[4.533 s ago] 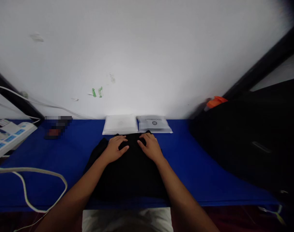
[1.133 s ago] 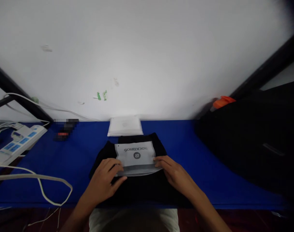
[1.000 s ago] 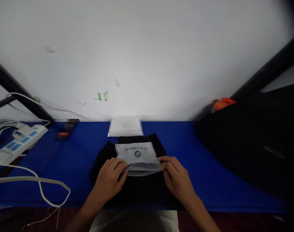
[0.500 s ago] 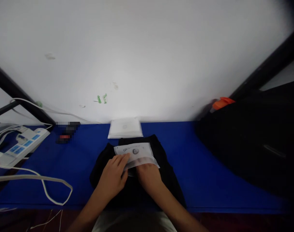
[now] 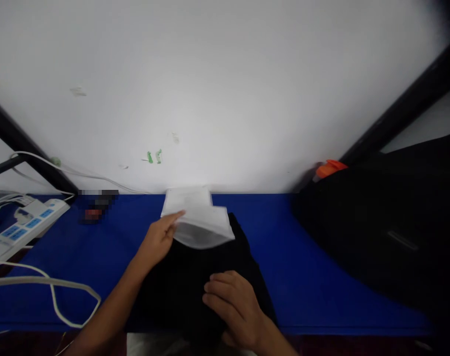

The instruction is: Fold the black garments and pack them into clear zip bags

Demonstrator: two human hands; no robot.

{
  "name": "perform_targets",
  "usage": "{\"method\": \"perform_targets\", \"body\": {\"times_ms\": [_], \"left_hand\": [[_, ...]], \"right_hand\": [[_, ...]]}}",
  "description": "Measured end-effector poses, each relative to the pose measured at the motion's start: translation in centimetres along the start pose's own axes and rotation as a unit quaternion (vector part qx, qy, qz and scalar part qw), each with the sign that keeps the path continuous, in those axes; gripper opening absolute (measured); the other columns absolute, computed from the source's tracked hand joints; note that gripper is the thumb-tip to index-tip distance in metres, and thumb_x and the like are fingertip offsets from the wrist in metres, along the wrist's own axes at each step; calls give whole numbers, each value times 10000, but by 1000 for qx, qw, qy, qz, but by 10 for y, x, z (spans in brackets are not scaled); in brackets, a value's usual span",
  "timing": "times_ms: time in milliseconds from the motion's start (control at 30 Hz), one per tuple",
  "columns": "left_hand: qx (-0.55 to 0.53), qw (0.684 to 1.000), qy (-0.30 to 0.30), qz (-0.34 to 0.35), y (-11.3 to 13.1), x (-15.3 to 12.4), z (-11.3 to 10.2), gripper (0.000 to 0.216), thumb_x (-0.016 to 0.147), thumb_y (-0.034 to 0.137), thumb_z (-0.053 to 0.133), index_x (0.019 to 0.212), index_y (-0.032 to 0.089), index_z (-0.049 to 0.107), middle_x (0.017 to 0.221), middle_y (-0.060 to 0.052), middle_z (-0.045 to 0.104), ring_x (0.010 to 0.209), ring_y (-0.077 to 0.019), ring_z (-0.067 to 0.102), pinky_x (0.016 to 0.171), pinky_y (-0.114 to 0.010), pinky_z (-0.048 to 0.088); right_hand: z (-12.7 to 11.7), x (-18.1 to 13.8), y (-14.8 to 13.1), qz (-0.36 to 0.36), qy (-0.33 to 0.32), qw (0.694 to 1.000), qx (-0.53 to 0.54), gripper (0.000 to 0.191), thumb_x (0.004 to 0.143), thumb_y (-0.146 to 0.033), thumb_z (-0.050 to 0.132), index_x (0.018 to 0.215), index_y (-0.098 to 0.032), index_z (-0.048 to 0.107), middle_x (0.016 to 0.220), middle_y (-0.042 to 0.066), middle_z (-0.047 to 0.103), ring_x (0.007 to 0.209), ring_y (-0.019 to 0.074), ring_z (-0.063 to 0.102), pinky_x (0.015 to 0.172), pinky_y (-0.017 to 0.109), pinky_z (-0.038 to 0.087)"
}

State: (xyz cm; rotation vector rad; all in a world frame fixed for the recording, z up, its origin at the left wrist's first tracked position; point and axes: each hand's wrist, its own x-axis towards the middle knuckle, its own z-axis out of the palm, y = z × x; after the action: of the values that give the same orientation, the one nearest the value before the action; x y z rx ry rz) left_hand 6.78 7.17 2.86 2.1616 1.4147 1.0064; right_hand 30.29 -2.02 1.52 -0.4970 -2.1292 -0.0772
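our left grip (image 5: 158, 241) pinches the bag (image 5: 206, 228) above the cloth (image 5: 184, 282); right grip (image 5: 234, 306), open, presses the cloth nearer us.

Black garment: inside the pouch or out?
Out: the black garment lies on the blue table under the right hand; the left hand holds the pouch over its far end.

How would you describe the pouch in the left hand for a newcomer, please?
On the blue table lies a black garment. Over its far edge the left hand holds a frosted pouch, raised and tilted, unlike the flat white packet behind it.
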Motion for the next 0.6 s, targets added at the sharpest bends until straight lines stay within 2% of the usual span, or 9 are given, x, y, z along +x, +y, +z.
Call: {"method": "perform_targets", "body": {"times_ms": [100, 200, 300, 400, 433, 500, 533, 567, 600], "left_hand": [[70, 997, 28, -21, -23, 41, 6, 422, 973, 297, 358, 1305, 167, 585, 1344, -72, 611, 1268, -204, 544, 1113, -391, 397], [120, 990, -29, -61, -42, 76, 13, 425, 888, 205, 480, 1284, 98, 588, 1359, -132, 590, 1291, -233, 525, 1133, -386, 365], [133, 987, -60, -71, -44, 86, 16, 517, 794, 176, 598, 1307, 123, 566, 1412, -151, 536, 1331, -294, 477, 1137, -471, 341], [135, 987, -63, -60, -20, 64, 18, 607, 811, 324, 653, 1379, 185, 490, 1506, -141, 421, 1436, -364, 285, 1144, -616, 215], [113, 991, -71, -29, -7, 51, 21, 627, 832, 406, 646, 1396, 197, 467, 1513, -139, 411, 1450, -360, 251, 1154, -614, 186], [-8, 988, -145, 47, 18, 21, 29, 733, 826, 500, 657, 1455, 244, 382, 1521, -119, 398, 1421, -304, 332, 1158, -506, 276], [-72, 977, -190, 69, 28, 7, 34, 862, 767, 518, 719, 1485, 249, 325, 1522, -124, 390, 1392, -304, 380, 1137, -479, 328], [-108, 967, -220, 72, 37, -6, 39, 1001, 699, 506, 781, 1513, 246, 259, 1529, -135, 370, 1379, -322, 395, 1121, -484, 352], [-114, 967, -222, 57, 42, -17, 44, 1071, 678, 469, 801, 1532, 248, 194, 1526, -140, 367, 1375, -335, 392, 1109, -505, 361]], "right_hand": [[-5, 6, 7, 19, -39, 999, 22, 303, 951, -160, 335, 1102, -138, 598, 993, 110, 686, 1017, 219, 617, 811, 361, 528], [-6, 7, 18, 27, -111, 993, 16, 365, 840, -36, 377, 1101, -153, 602, 1117, 118, 661, 1141, 228, 565, 966, 428, 484], [-6, 1, 28, 61, -154, 986, 10, 501, 701, 42, 390, 1087, -183, 617, 1284, 124, 572, 1264, 243, 467, 1055, 501, 409], [-4, -8, 38, 126, -181, 974, 41, 604, 591, 66, 388, 1071, -207, 635, 1431, 107, 432, 1342, 261, 368, 1066, 510, 390], [-3, -10, 41, 142, -188, 970, 61, 629, 572, 70, 388, 1077, -212, 636, 1456, 100, 398, 1353, 265, 347, 1066, 510, 387], [-1, -11, 48, 160, -194, 963, 99, 656, 571, 73, 399, 1106, -228, 631, 1461, 94, 376, 1359, 278, 325, 1068, 524, 380], [0, -11, 51, 166, -194, 960, 115, 664, 589, 73, 408, 1135, -239, 620, 1441, 96, 389, 1354, 280, 327, 1068, 530, 379], [1, -11, 54, 175, -194, 956, 130, 672, 615, 71, 415, 1176, -249, 600, 1419, 99, 403, 1347, 278, 333, 1067, 531, 381], [1, -11, 56, 189, -194, 952, 141, 677, 648, 64, 419, 1223, -258, 572, 1408, 102, 407, 1344, 274, 336, 1068, 529, 384]]}}
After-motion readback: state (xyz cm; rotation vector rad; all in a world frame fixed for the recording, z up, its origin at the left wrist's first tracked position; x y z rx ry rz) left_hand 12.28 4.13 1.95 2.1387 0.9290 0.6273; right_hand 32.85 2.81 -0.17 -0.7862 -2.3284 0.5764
